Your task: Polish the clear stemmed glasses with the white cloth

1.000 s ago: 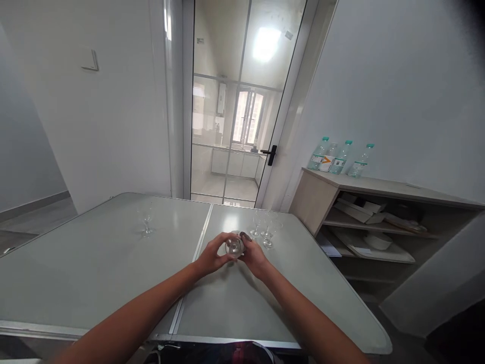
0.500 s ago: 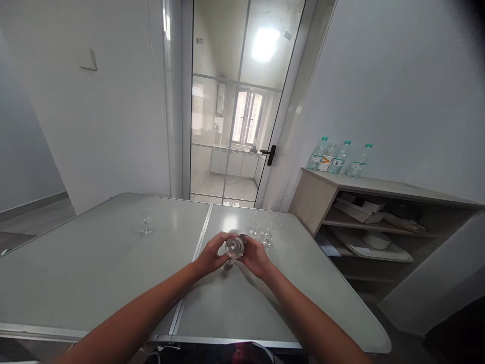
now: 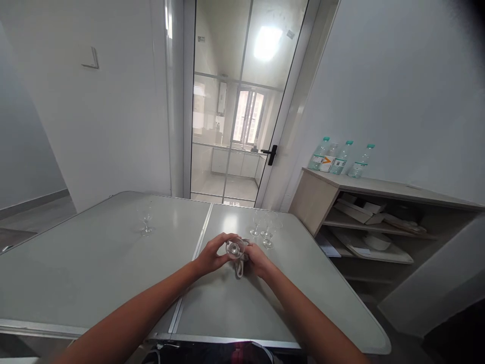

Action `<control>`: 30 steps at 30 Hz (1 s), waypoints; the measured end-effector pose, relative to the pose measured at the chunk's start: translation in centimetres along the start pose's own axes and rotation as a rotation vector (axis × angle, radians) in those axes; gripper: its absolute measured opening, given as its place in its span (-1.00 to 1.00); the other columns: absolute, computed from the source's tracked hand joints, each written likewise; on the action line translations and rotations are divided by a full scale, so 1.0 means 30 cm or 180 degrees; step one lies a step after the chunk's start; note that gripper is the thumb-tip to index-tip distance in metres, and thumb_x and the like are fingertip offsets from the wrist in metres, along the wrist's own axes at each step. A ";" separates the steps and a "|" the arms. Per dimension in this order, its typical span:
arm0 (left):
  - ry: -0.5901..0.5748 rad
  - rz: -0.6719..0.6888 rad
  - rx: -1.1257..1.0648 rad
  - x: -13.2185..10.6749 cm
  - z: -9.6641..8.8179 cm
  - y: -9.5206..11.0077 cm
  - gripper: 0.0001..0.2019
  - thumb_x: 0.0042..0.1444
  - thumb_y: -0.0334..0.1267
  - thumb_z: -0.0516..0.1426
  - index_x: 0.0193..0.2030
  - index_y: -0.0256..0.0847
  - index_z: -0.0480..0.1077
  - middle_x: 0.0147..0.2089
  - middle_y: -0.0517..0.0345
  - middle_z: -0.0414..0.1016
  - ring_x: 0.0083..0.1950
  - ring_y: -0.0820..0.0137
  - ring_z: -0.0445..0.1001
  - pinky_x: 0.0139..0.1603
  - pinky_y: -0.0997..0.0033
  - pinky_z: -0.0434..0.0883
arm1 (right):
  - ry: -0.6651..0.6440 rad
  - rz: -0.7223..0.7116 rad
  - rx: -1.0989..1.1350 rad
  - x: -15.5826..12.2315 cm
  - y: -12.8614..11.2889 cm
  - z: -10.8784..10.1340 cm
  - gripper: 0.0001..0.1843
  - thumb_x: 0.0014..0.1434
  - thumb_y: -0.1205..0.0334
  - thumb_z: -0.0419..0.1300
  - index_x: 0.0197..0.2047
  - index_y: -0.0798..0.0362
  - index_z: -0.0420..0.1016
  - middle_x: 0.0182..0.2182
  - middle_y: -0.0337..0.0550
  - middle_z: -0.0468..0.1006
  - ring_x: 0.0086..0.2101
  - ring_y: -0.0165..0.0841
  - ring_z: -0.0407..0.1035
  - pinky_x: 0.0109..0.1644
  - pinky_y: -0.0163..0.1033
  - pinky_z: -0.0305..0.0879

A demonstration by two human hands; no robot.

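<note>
Over the middle of the grey table (image 3: 94, 273) I hold a small clear stemmed glass (image 3: 234, 248) on its side, its foot facing me. My left hand (image 3: 212, 255) curls round the glass from the left. My right hand (image 3: 256, 259) is closed on a grey cloth (image 3: 240, 266) pressed against the glass, with a strip of the cloth hanging below it. Two more stemmed glasses (image 3: 267, 228) stand upright just beyond my right hand. A single glass (image 3: 146, 221) stands alone on the left half of the table.
A low wooden shelf unit (image 3: 364, 202) stands to the right, with several water bottles (image 3: 340, 157) on top and papers inside. A glass door (image 3: 242, 106) with a black handle (image 3: 271, 153) lies beyond the table. A seam runs down the table's middle.
The glass has stayed between my hands. A strip of grey cloth now hangs below my right hand, where none showed before. My hands have barely shifted.
</note>
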State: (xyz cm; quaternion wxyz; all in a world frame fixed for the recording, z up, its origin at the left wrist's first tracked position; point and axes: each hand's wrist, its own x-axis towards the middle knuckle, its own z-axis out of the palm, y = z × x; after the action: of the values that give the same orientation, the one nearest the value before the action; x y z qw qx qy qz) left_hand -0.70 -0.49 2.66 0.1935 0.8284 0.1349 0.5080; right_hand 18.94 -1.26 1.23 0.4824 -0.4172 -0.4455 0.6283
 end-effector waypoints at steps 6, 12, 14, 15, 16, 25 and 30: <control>-0.0141 -0.0071 -0.0088 0.000 0.006 0.004 -0.51 0.22 -0.20 0.28 0.27 -0.09 0.33 0.09 -0.09 0.55 0.04 0.21 0.54 0.06 0.18 0.49 | 0.0123 -0.0385 0.0134 0.004 -0.010 0.000 -0.68 -0.16 0.26 0.42 -0.25 0.10 0.62 -0.38 -0.20 0.60 -0.39 -0.34 0.37 -0.31 -0.29 0.24; -0.0093 -0.0215 0.0001 0.003 0.006 0.005 -0.44 0.20 -0.16 0.30 0.31 -0.07 0.29 0.09 -0.06 0.54 0.07 0.20 0.54 0.10 0.17 0.48 | -0.0376 0.0049 0.0236 -0.011 0.002 0.022 -0.71 -0.14 0.22 0.42 -0.29 0.10 0.61 -0.44 -0.19 0.59 -0.47 -0.36 0.38 -0.35 -0.28 0.26; -0.0027 -0.0256 0.0003 0.005 0.004 0.001 -0.38 0.17 -0.15 0.33 0.33 -0.08 0.26 0.10 -0.06 0.55 0.09 0.20 0.55 0.13 0.15 0.47 | -0.0187 0.0042 0.0012 -0.012 0.012 0.025 -0.71 -0.20 0.27 0.43 -0.32 0.12 0.61 -0.48 -0.18 0.59 -0.50 -0.37 0.38 -0.38 -0.29 0.24; 0.0015 -0.0295 -0.0014 0.007 0.002 -0.001 -0.36 0.15 -0.15 0.34 0.34 -0.08 0.24 0.11 -0.06 0.55 0.09 0.20 0.55 0.15 0.14 0.46 | -0.0072 0.0021 -0.0120 -0.011 0.017 0.025 -0.73 -0.21 0.28 0.42 -0.35 0.14 0.61 -0.50 -0.18 0.58 -0.52 -0.37 0.38 -0.40 -0.28 0.23; 0.0072 -0.0362 -0.0029 0.010 0.001 -0.002 -0.34 0.13 -0.15 0.35 0.34 -0.08 0.23 0.11 -0.06 0.56 0.09 0.19 0.56 0.15 0.14 0.47 | 0.0045 -0.0010 -0.0228 -0.009 0.021 0.022 -0.77 -0.21 0.27 0.41 -0.39 0.15 0.60 -0.54 -0.17 0.57 -0.53 -0.35 0.38 -0.41 -0.28 0.23; 0.0139 -0.0885 -0.0752 0.016 0.017 -0.010 -0.41 0.07 -0.22 0.39 0.19 -0.10 0.28 0.15 -0.08 0.54 0.11 0.17 0.60 0.18 0.10 0.50 | 0.0340 -0.0327 0.0030 0.018 0.005 -0.002 -0.76 -0.23 0.25 0.38 -0.40 0.09 0.54 -0.53 -0.25 0.53 -0.52 -0.40 0.30 -0.39 -0.27 0.23; 0.0263 -0.0880 -0.0973 -0.003 0.026 -0.026 -0.42 0.08 -0.28 0.38 0.22 -0.08 0.29 0.16 -0.07 0.52 0.12 0.18 0.60 0.14 0.10 0.55 | 0.0184 -0.0232 0.0009 0.004 0.012 0.016 -0.77 -0.20 0.23 0.39 -0.41 0.12 0.55 -0.52 -0.19 0.54 -0.53 -0.38 0.32 -0.40 -0.26 0.22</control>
State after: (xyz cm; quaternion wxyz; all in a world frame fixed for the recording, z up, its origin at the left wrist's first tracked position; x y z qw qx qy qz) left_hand -0.07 0.01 1.92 0.3791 0.7415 0.1765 0.5247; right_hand 18.37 -1.25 1.00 0.5182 -0.4180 -0.4454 0.5987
